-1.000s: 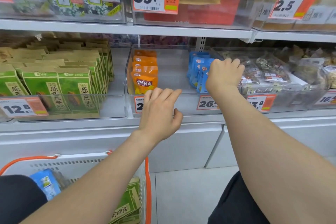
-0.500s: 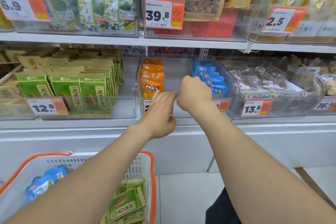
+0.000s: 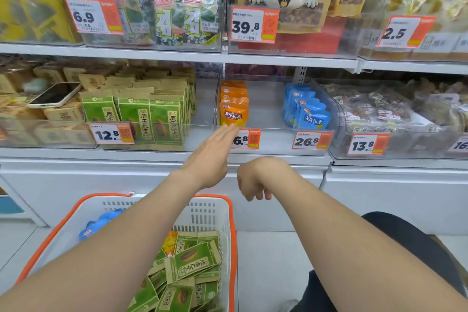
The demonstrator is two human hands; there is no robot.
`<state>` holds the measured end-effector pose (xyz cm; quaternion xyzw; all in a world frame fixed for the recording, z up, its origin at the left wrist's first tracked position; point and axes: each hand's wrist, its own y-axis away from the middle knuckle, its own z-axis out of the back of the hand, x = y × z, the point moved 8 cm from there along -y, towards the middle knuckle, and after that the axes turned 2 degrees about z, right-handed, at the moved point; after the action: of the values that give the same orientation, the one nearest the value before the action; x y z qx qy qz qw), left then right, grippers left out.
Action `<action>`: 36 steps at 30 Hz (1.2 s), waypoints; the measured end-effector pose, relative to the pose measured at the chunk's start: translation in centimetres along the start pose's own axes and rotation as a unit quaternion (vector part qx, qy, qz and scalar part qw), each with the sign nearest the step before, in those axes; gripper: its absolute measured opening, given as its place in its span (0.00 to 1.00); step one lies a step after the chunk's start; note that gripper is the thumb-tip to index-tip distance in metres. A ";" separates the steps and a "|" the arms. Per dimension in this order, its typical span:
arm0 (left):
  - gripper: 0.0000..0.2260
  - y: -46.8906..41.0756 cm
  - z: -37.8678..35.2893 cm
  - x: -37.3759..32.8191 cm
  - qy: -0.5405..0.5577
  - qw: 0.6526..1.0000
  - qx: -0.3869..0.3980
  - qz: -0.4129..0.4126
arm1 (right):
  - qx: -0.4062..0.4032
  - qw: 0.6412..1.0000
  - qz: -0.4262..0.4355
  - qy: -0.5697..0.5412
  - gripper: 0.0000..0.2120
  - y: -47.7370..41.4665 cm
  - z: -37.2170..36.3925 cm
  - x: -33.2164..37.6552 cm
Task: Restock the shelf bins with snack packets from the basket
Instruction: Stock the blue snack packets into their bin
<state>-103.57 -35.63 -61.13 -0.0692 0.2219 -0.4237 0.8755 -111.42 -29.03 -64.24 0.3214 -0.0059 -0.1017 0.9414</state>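
- Head view, the only view: the left hand (image 3: 211,157) is raised to the front lip of the middle bin (image 3: 271,143). Its fingers (image 3: 229,133) are straight, together and empty, with the tips just below the orange row (image 3: 233,111).
- The right hand (image 3: 255,180) hangs lower, in front of the shelf (image 3: 278,162) edge. Its fingers (image 3: 253,194) curl loosely downward and hold nothing.
- Stock: green packets (image 3: 192,263) lie heaped in the near right part of the basket (image 3: 229,235). A blue packet (image 3: 101,223) sits at its far left. An orange packet (image 3: 170,240) shows partly under the green.
- Deciding relation: the basket lies below both hands and toward the person. The right hand is lower and just beyond the right rim, so it is judged the nearer; it needs to travel down and left. The left forearm crosses over the basket, but that hand is well above it.
- The top green packet's long axis runs roughly left to right, tilted. A grasp across its short width looks simpler.
- Destinations: the green bin (image 3: 200,137) stands left of the middle bin. The blue row (image 3: 307,114) stands at the middle bin's right side.
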 end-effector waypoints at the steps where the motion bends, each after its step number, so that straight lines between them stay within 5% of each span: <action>1: 0.37 0.3 0.2 0.1 -0.002 1.000 -0.007 0.005 | 0.006 1.000 0.003 0.018 0.18 -0.1 -0.4 0.2; 11: 0.25 1.9 0.0 0.5 -0.060 0.998 0.030 0.004 | -0.053 0.997 0.050 0.034 0.24 0.0 0.6 2.7; 19: 0.22 3.9 -3.4 3.4 -0.109 0.979 0.163 0.053 | -0.036 0.996 0.043 0.071 0.22 -0.5 -0.7 3.3; 28: 0.20 4.8 -7.9 7.5 -0.131 0.965 0.206 0.094 | -0.032 0.996 0.041 0.075 0.06 -5.2 -3.0 3.6; 33: 0.18 6.0 -11.9 8.6 -0.117 0.958 0.224 0.138 | -0.010 0.997 0.077 -0.008 0.18 -8.8 -5.6 4.5; 36: 0.16 7.5 -15.7 9.0 -0.105 0.947 0.269 0.139 | -0.012 0.996 0.092 -0.020 0.07 -10.8 -8.7 4.5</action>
<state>-100.43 -36.83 -80.44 0.1569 0.0139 -0.3318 0.9301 -108.43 -33.03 -77.95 0.3062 -0.0532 -0.0214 0.9503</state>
